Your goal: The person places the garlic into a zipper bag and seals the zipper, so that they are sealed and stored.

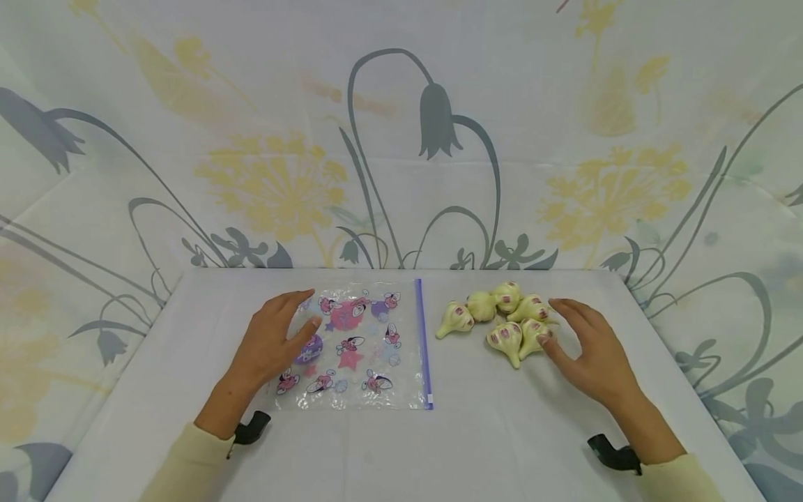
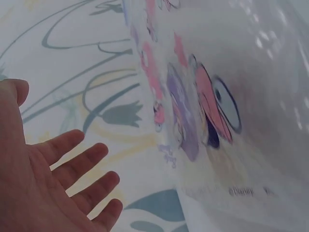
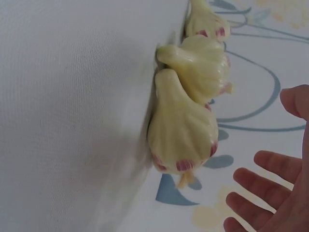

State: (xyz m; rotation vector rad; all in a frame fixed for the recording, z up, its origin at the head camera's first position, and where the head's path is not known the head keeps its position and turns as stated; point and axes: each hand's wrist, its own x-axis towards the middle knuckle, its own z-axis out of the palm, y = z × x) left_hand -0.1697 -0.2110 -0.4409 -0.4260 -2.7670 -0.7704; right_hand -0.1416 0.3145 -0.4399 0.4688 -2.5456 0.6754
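A clear zip bag printed with pink and purple cartoon figures lies flat on the white table, its purple zip edge toward the right. My left hand hovers at the bag's left side, fingers spread and holding nothing; in the left wrist view the printed plastic stands beside the fingers. To the right of the bag sits a cluster of several garlic bulbs, pale with purplish marks. My right hand is at the cluster's right side, fingers extended and apart; the right wrist view shows a bulb near the fingertips.
The table is covered in white cloth and backed by a hanging curtain with grey and yellow flower prints. Black wrist straps show at both sleeves.
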